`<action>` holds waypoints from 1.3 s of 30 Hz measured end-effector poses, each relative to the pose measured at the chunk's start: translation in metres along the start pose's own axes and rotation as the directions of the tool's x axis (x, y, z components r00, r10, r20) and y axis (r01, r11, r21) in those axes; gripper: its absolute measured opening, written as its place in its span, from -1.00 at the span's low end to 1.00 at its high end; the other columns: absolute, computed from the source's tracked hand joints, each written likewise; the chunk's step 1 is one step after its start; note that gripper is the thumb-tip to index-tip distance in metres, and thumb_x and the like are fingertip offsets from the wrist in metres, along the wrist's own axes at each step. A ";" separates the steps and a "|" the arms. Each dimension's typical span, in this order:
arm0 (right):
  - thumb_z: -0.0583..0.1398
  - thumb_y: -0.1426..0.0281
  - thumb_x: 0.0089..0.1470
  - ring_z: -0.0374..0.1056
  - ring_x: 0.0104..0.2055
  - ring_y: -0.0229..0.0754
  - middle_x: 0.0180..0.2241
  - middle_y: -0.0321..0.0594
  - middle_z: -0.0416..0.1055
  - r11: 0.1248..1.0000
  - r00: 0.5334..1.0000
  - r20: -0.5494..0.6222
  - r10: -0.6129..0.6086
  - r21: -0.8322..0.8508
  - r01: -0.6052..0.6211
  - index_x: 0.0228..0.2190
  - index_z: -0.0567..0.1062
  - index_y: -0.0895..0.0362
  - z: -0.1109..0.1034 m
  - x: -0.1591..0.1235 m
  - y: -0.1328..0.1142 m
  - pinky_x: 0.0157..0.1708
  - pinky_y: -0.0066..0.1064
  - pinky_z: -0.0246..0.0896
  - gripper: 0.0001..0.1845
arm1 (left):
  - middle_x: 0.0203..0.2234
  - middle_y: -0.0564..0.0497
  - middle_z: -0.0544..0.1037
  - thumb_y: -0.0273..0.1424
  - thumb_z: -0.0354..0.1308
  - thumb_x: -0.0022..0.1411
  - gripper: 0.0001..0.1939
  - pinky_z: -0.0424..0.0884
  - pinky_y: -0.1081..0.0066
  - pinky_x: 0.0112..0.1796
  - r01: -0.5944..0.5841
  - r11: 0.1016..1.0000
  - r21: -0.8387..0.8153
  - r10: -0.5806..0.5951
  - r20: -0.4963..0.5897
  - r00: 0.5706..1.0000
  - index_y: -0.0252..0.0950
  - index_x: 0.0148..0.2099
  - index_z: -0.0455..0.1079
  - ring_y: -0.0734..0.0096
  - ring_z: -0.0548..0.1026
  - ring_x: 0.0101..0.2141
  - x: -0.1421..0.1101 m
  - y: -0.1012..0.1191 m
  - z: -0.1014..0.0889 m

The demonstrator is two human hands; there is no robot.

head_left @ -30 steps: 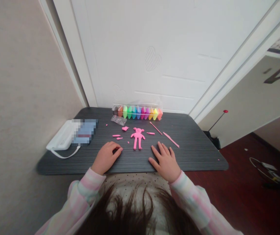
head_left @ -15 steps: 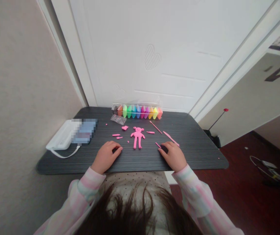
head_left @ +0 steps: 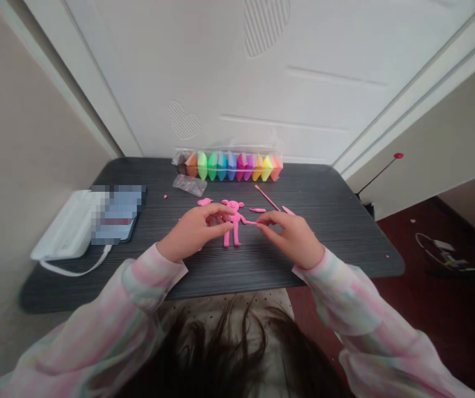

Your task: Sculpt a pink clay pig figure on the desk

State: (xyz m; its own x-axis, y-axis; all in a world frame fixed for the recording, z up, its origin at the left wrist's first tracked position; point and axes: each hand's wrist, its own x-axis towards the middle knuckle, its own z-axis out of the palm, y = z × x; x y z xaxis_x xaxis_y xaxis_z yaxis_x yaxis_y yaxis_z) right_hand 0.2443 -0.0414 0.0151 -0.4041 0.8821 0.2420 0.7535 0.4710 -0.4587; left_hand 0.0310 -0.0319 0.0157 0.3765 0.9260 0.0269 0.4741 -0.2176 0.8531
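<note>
A pink clay figure point(head_left: 233, 205) with round ears and two long legs lies flat on the dark table. My left hand point(head_left: 198, 228) reaches over it from the left, thumb and fingers apart, fingertips over its torso and one arm; whether they press on it I cannot tell. My right hand point(head_left: 290, 235) pinches a thin pink stick point(head_left: 251, 223), whose far end meets the figure's other arm. Just above the stick rests a short pink piece point(head_left: 257, 210). A lump of pink clay point(head_left: 204, 202) sits beyond my left fingers.
Behind stands a clear pack of coloured clay point(head_left: 231, 166), with a crumpled plastic wrapper point(head_left: 190, 185) before it. A pink modelling tool point(head_left: 267, 197) and a partly hidden pink blade point(head_left: 288, 210) lie right. At left are a phone point(head_left: 126, 213) and a white cabled device point(head_left: 65, 224).
My right hand has picked up the thin pink stick and carried it left to the figure. My left hand has moved right and forward over the figure. The view has shifted closer.
</note>
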 end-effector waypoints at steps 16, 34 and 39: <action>0.14 0.47 0.02 0.39 -0.30 -0.34 -0.36 -0.23 0.49 0.917 0.981 0.105 -0.161 0.384 0.109 -0.33 0.45 0.19 0.015 0.059 0.015 -0.26 -0.55 0.26 -0.87 | -0.33 0.05 0.53 -0.36 0.11 0.10 -0.84 0.34 0.49 -0.24 0.025 0.991 -0.131 -0.015 0.076 0.997 -0.24 -0.28 0.48 0.46 0.46 -0.30 0.046 -0.023 -0.014; 0.20 0.47 -0.04 0.40 -0.35 -0.30 -0.43 -0.25 0.50 0.923 0.999 0.009 -0.034 0.384 0.028 -0.40 0.44 0.16 0.042 0.051 0.026 -0.32 -0.47 0.27 -0.94 | -0.41 0.03 0.53 -0.45 0.13 0.08 -0.92 0.36 0.47 -0.27 -0.048 0.993 0.104 0.051 -0.030 0.998 -0.28 -0.32 0.42 0.47 0.46 -0.34 0.042 -0.038 0.004; 0.17 0.48 -0.01 0.39 -0.36 -0.28 -0.46 -0.26 0.49 0.920 0.997 0.019 -0.074 0.387 0.061 -0.43 0.44 0.16 0.044 0.052 0.029 -0.32 -0.43 0.24 -0.97 | -0.41 0.03 0.53 -0.49 0.11 0.10 -0.91 0.36 0.46 -0.26 -0.055 0.995 0.086 0.057 -0.012 0.998 -0.29 -0.32 0.42 0.47 0.46 -0.33 0.043 -0.040 0.006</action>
State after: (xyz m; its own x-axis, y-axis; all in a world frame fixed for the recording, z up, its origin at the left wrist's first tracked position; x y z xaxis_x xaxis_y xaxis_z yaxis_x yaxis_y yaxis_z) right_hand 0.2220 0.0180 -0.0228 -0.4689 0.8444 0.2590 0.4677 0.4862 -0.7382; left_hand 0.0331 0.0151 -0.0206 0.3930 0.9159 0.0817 0.5195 -0.2944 0.8021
